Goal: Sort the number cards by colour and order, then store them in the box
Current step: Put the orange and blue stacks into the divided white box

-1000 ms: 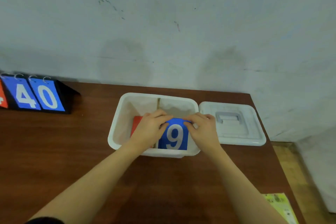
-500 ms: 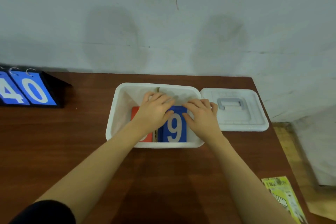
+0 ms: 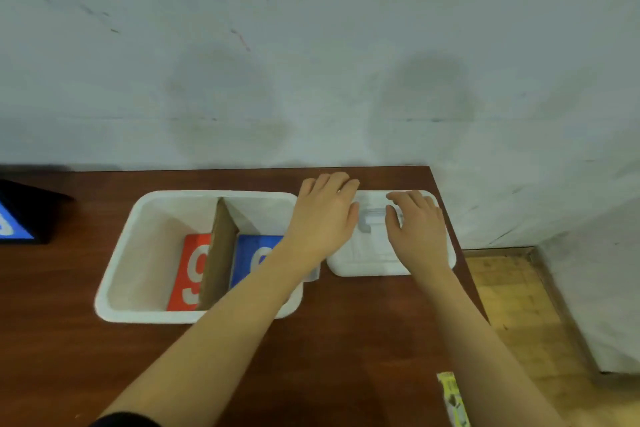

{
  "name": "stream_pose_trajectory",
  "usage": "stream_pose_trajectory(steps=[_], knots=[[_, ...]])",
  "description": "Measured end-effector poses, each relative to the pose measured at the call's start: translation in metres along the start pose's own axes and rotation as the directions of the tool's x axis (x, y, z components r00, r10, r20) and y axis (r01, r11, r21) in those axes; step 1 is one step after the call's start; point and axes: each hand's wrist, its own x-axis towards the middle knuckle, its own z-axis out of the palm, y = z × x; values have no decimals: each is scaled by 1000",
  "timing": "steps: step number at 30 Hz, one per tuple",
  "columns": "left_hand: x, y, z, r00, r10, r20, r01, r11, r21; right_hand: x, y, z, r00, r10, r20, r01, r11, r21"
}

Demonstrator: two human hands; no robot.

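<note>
On the bench [image 3: 346,357], both hands are resting flat-fingered on the lid [image 3: 363,260]: left hand [image 3: 323,218], right hand [image 3: 415,222]. Red card [image 3: 190,270] and blue card [image 3: 254,257] are lying in separate halves of the box [image 3: 117,264].

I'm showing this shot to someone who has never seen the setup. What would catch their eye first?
Probably the bright cards in the white box: a red 9 card left of the brown divider, a blue card right of it. Next, both hands on the white lid beside the box: left hand at its near-box edge, right hand by the handle.
</note>
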Motion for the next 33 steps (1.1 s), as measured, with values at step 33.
stream_pose_trajectory(steps=[33], knots=[[27, 64, 37, 832, -545, 103, 525, 834, 167, -4, 86, -27, 913, 404, 61, -403, 915, -37]])
